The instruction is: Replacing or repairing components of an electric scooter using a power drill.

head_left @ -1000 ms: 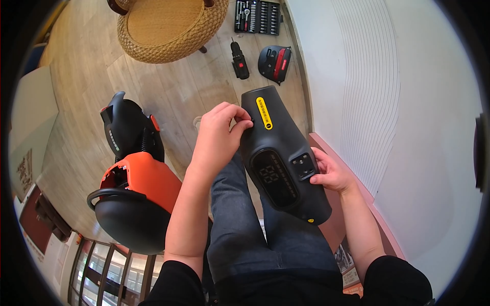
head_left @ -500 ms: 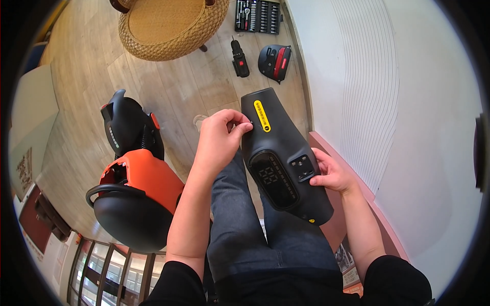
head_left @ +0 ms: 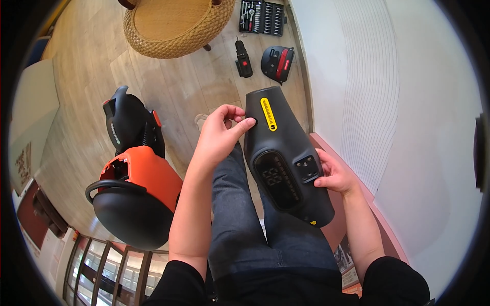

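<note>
A dark housing [head_left: 280, 135] with an oblong display, a yellow label strip and a recessed square mount is held tilted above my legs. My right hand [head_left: 337, 173] grips its right side, thumb beside the mount and fingers round the edge. My left hand [head_left: 222, 132] is closed at the upper left edge, thumb tip on that edge, fingers curled; any small part under them is too small to make out. To my left stands an orange-and-black wheeled machine [head_left: 140, 183] with a black handle.
On the floor [head_left: 186, 86] ahead lie a cordless drill [head_left: 242, 64], a black-and-red part [head_left: 277, 64] and an open socket set [head_left: 262, 18]. A wicker chair [head_left: 168, 23] stands at the top. A white wall [head_left: 423, 127] with a pink ledge runs along my right.
My left thumb has shifted slightly upward and right along the edge, with the fingers rising a little. The housing has moved slightly right within the picture, still in my right hand.
</note>
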Demonstrator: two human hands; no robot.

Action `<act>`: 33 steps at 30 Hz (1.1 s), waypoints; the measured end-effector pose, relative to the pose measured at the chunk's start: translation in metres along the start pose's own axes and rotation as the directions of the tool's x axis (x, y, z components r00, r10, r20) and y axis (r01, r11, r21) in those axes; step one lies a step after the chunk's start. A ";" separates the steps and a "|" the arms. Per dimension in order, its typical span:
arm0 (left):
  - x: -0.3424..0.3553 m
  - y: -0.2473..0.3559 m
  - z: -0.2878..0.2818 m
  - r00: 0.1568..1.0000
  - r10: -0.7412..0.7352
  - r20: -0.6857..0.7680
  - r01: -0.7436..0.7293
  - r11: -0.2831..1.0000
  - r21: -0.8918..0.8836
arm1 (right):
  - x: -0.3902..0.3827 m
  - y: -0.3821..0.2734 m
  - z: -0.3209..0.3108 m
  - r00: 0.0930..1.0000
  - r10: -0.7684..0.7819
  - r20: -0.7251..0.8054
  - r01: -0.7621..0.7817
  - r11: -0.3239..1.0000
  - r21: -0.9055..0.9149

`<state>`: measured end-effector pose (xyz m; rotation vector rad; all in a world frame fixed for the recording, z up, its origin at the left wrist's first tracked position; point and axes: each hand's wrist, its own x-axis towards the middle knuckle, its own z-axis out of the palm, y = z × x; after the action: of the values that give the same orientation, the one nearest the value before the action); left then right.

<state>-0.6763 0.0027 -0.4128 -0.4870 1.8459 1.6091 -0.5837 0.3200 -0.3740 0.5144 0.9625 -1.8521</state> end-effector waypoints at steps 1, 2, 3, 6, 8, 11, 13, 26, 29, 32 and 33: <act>0.001 0.002 -0.001 0.998 -0.017 0.062 0.018 1.000 -0.020 | -0.001 0.000 -0.001 1.000 0.007 -0.008 -0.007 1.000 0.007; 0.000 0.005 -0.002 0.998 -0.017 0.062 0.019 1.000 -0.022 | -0.001 0.000 -0.001 1.000 0.014 -0.015 -0.014 1.000 0.013; -0.002 0.013 -0.002 0.988 -0.036 0.150 0.055 0.991 -0.122 | 0.000 -0.001 0.000 1.000 0.015 -0.014 -0.015 1.000 0.012; 0.001 0.008 -0.002 0.963 -0.040 0.266 0.121 0.948 -0.296 | 0.003 -0.004 0.004 1.000 -0.003 0.005 0.003 0.999 0.034; 0.003 0.000 -0.003 0.956 -0.034 0.291 0.145 0.918 -0.370 | 0.004 -0.005 0.006 1.000 0.015 0.007 -0.015 1.000 0.007; 0.006 -0.002 -0.001 0.953 0.008 0.302 0.119 0.908 -0.401 | 0.005 -0.003 0.004 1.000 0.005 0.025 -0.006 0.999 0.038; 0.006 -0.002 0.005 0.973 0.047 0.225 0.050 0.912 -0.408 | 0.006 -0.007 0.007 1.000 0.025 0.018 -0.025 0.999 0.029; 0.013 0.004 -0.002 0.971 0.037 0.237 0.070 0.902 -0.426 | 0.011 -0.008 0.009 1.000 0.026 0.013 -0.027 0.997 0.070; 0.014 0.005 -0.005 0.961 0.042 0.274 0.112 0.845 -0.523 | 0.013 -0.008 0.009 1.000 0.019 0.002 -0.019 0.998 0.064; 0.016 0.007 -0.006 0.965 0.035 0.259 0.084 0.897 -0.434 | 0.016 -0.011 0.011 1.000 0.010 0.003 -0.010 1.000 0.025; 0.016 0.009 -0.005 0.969 0.014 0.247 0.099 0.893 -0.439 | 0.016 -0.014 0.012 1.000 0.010 0.004 -0.011 1.000 0.027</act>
<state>-0.6949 0.0013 -0.4160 -0.4942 1.2698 1.9754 -0.6026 0.3049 -0.3728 0.5309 0.9318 -1.8581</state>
